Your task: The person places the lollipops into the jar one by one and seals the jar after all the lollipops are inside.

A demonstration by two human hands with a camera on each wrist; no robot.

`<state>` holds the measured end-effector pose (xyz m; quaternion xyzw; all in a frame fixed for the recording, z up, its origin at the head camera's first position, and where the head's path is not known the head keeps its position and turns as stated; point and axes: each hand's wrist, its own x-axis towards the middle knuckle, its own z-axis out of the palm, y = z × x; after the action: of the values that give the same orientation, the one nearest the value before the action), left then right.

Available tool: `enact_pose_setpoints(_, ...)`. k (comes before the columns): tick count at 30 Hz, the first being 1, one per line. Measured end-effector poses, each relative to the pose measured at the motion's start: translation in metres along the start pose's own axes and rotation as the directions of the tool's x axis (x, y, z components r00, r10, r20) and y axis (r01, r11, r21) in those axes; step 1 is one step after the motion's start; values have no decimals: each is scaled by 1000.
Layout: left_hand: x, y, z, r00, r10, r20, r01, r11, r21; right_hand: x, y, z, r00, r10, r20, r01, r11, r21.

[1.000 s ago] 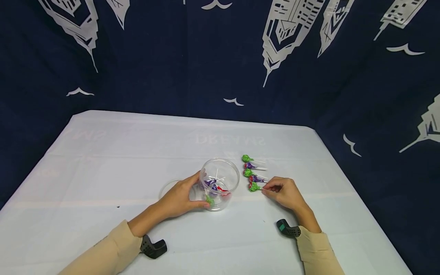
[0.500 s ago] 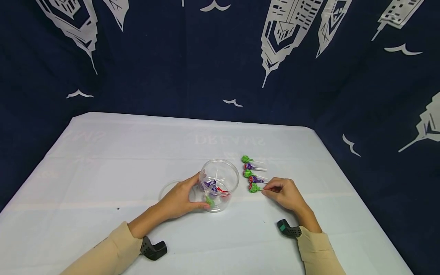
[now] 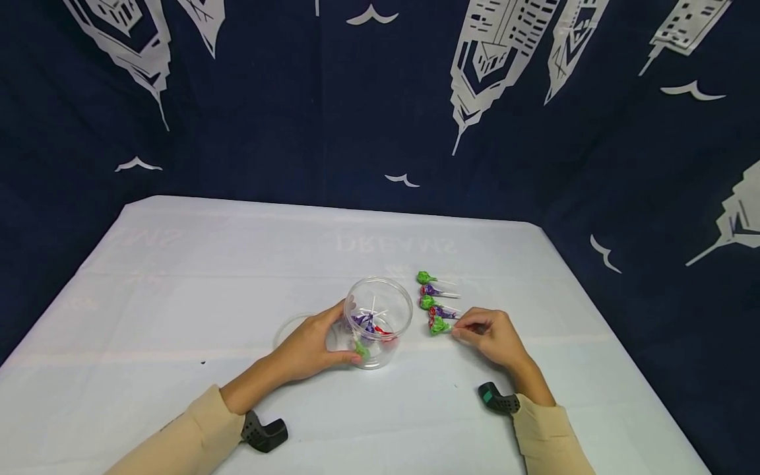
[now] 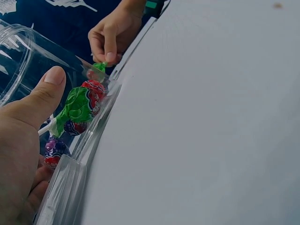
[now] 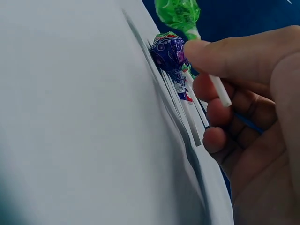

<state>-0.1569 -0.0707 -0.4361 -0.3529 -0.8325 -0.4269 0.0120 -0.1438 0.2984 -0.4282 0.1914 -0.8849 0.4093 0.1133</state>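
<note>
My left hand (image 3: 311,346) grips a clear plastic jar (image 3: 384,359) from its left side, thumb toward the front. Inside lie several wrapped lollipops, among them a green one (image 4: 78,105) and a purple one (image 4: 56,151). To the right of the jar, my right hand (image 3: 489,336) pinches the white stick of a green-wrapped lollipop (image 5: 178,13) between thumb and fingers. That lollipop is at the near end of a row, beside a purple lollipop (image 5: 168,52). The row's far end is a green lollipop (image 3: 423,277). Fingers behind the jar are partly hidden.
A clear round lid (image 3: 285,324) lies on the white tabletop (image 3: 178,297), partly behind my left hand. Beyond the table's far edge hangs a dark blue cloth (image 3: 267,119) with white building prints. A small dark speck (image 3: 203,362) lies at left.
The head view has shifted very slightly, so everything sits a little lower in it. Both hands, the jar and the lollipops keep their places relative to one another.
</note>
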Motion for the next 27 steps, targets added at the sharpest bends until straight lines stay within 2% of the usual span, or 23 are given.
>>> enact_pose_setpoints(8,3,0,0,1000,0,4,0,1000,-3,0,-5,-1,998,28,-62,-26,999,44)
enact_pose_setpoints(14,0,1,-1,1000,-19,1,19,1000,-3,3,-5,2,994,-40,-99,52,991,122)
enact_pose_setpoints(17,0,0,0,1000,-10,0,10,1000,-9,3,-8,2,988,-77,-138,102,976,191)
enact_pose_setpoints(22,0,0,0,1000,-7,2,7,1000,-8,3,-16,1,980,-108,-167,160,927,340)
enact_pose_setpoints(27,0,0,-1,1000,-19,3,19,1000,10,4,-23,2,978,-103,-179,166,907,386)
